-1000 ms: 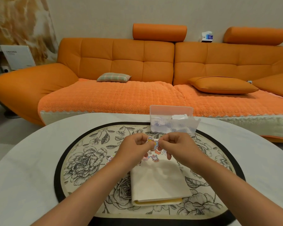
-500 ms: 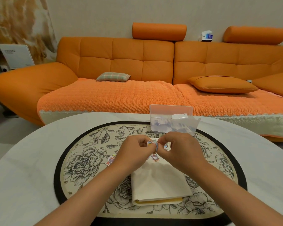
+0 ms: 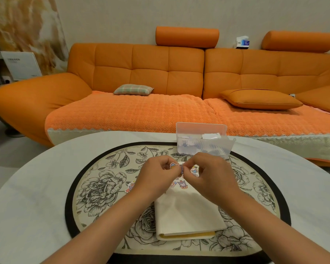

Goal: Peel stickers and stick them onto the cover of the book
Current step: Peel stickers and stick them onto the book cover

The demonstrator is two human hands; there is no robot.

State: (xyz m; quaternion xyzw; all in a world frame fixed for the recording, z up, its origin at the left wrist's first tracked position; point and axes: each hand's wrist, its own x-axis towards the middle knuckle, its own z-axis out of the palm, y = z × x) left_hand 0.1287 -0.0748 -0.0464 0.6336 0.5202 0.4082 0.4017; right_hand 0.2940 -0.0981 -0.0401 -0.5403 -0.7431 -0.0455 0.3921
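Left hand (image 3: 158, 177): grip closed, pinching sticker (image 3: 181, 168)
Right hand (image 3: 208, 175): grip closed, pinching same sticker
Book (image 3: 187, 212): on floral mat (image 3: 103, 189), beneath hands; far end hidden
Clear box (image 3: 200, 143): behind hands, on worktop (image 3: 27, 187)

Both bare forearms reach in, the left from 7 o'clock, the right from 5 o'clock, converging mid-frame. The left hand (image 3: 156, 177) and right hand (image 3: 210, 175) are curled, fingertips meeting, pinching one sticker (image 3: 173, 165) between them.

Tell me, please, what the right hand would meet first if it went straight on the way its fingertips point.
Most likely the left hand: its fingertips pinch the same sticker directly opposite the right hand, almost touching.
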